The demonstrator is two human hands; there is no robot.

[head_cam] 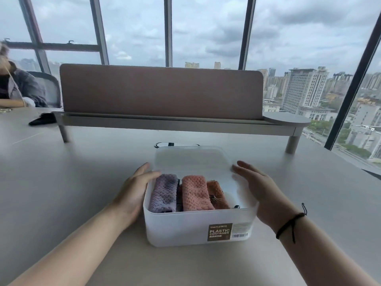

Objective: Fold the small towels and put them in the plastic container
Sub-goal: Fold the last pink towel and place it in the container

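A translucent plastic container [198,226] with a brown label stands on the table in front of me. Inside it lie folded small towels: a purple one [164,195] on the left, a pink one [195,193] in the middle and an orange one [217,195] on the right. A clear lid [191,159] hangs tilted over the container's far half. My left hand [136,190] holds the lid's left corner, thumb on top. My right hand [259,188] touches the lid's right edge with straight fingers.
A low shelf with a pink-brown divider panel [160,91] crosses the table behind the container. A white object with a black band [171,144] lies just behind the lid. At far left a seated person [18,87] and a dark cloth [43,119]. Windows lie beyond.
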